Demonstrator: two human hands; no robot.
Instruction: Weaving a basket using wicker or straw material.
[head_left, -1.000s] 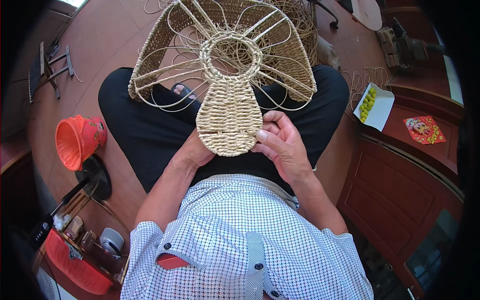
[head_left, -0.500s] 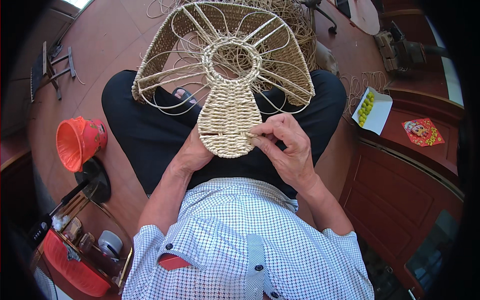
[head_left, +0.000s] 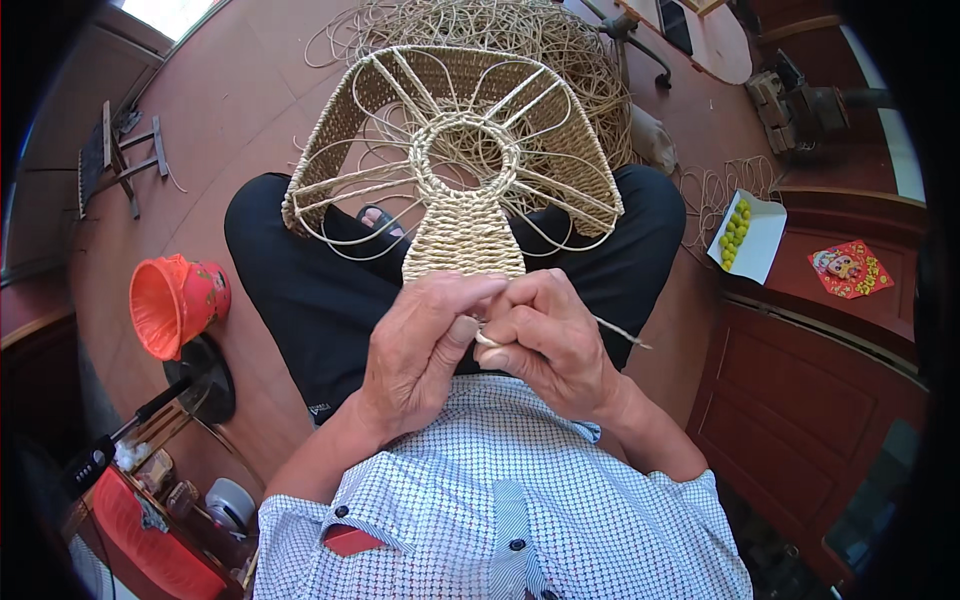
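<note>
Your right hand (head_left: 548, 340): fingers closed, pinching cord (head_left: 624, 334), tail poking out rightward. Left hand (head_left: 423, 348) curled beside; can't tell its hold. Woven strip (head_left: 465, 238) just beyond both, equally near, long axis pointing away.

A gap lies open between the left knee (head_left: 258, 225) and red bucket (head_left: 192, 300); the woven frame (head_left: 464, 238) blocks straight ahead.

Fingers (head_left: 535, 328) hide the lower end of the woven panel (head_left: 463, 238) and part of a strand (head_left: 618, 330).
</note>
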